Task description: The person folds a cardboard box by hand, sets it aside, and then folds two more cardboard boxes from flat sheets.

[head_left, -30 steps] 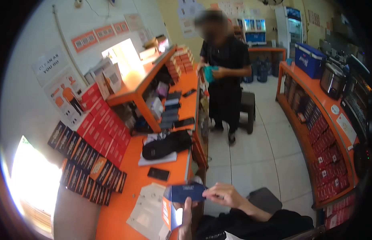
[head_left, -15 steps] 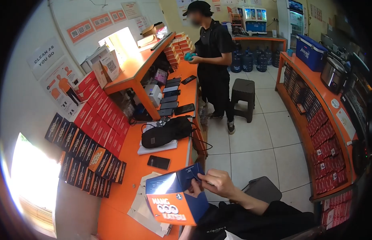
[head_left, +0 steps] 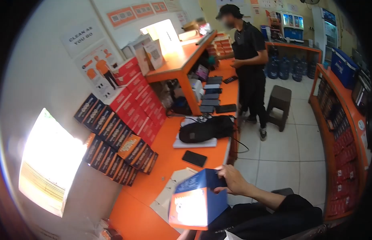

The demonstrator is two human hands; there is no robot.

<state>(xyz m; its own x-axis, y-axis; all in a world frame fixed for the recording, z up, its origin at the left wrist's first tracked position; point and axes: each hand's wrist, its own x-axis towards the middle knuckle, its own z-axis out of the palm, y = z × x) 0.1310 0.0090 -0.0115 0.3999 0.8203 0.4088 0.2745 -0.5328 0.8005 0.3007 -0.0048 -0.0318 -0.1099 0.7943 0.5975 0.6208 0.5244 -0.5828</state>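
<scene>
A blue and orange cardboard takeout box point(head_left: 218, 208) is held tilted above the front of the counter, its printed orange panel washed out by glare. My right hand point(head_left: 234, 181) pinches the box's dark blue upper edge, its fingers curled over the corner. From below, my left hand point(head_left: 187, 235) reaches under the box. Only its wrist side shows; the box hides most of its fingers. Flat brown paper pieces point(head_left: 174, 188) lie on the counter behind the box. Just beyond them is a black phone point(head_left: 194, 158).
Stacked dark boxes point(head_left: 110, 138) and red boxes point(head_left: 140, 104) line the wall. A black bag point(head_left: 206, 129) rests on papers, with several phones point(head_left: 212, 91) farther along the orange counter point(head_left: 138, 200). A co-worker point(head_left: 250, 52) stands near a stool point(head_left: 280, 102). Stocked shelves point(head_left: 338, 132) run along the right.
My view has swung left, so the room appears shifted right. My right hand has moved to the box's upper corner. The co-worker has reached one hand with the teal item towards the shelf.
</scene>
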